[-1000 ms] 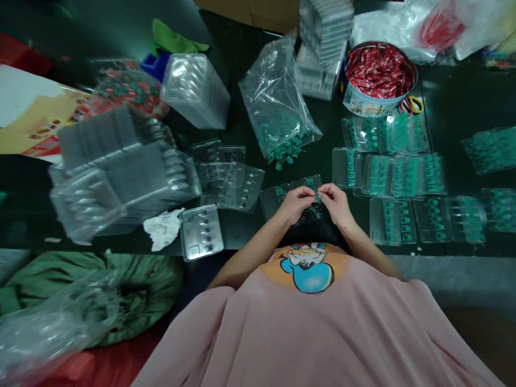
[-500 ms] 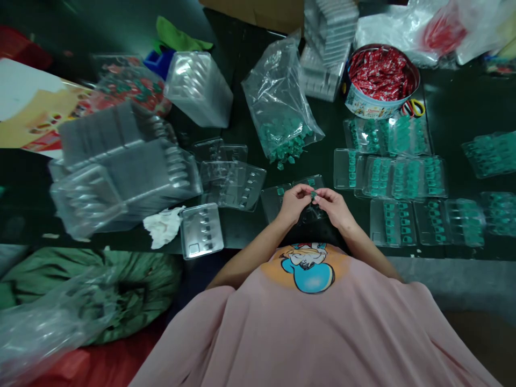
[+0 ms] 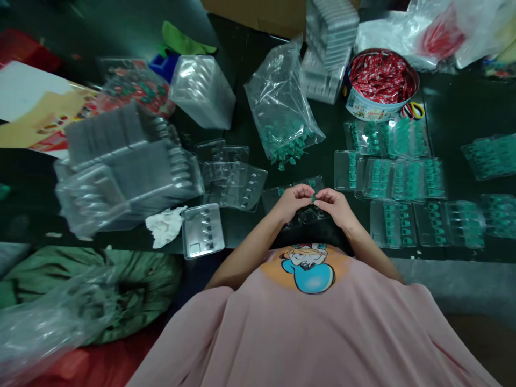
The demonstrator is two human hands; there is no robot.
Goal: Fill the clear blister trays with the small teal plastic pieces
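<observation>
Both hands meet over two clear trays near the table's front edge. A small green piece (image 3: 313, 198) is pinched between the fingertips of my left hand (image 3: 293, 203) and my right hand (image 3: 335, 206). Under and beside the hands, the clear trays (image 3: 272, 200) each show a green piece near the top; the hands partly cover them. Beyond them lies an open plastic bag (image 3: 278, 91) with loose green pieces (image 3: 288, 150) spilling from its mouth. Clear trays filled with green pieces (image 3: 411, 178) lie in rows to the right.
Stacked clear trays (image 3: 121, 161) fill the left side, with loose trays (image 3: 236, 185) and a crumpled white tissue (image 3: 164, 227) nearer. A round tin (image 3: 373, 106) of red packets and scissors (image 3: 413, 110) stand at the back right. Another tray (image 3: 202, 231) lies at the front edge.
The hands have shifted very little, still fingertip to fingertip around the green piece. The whole view has moved slightly.
</observation>
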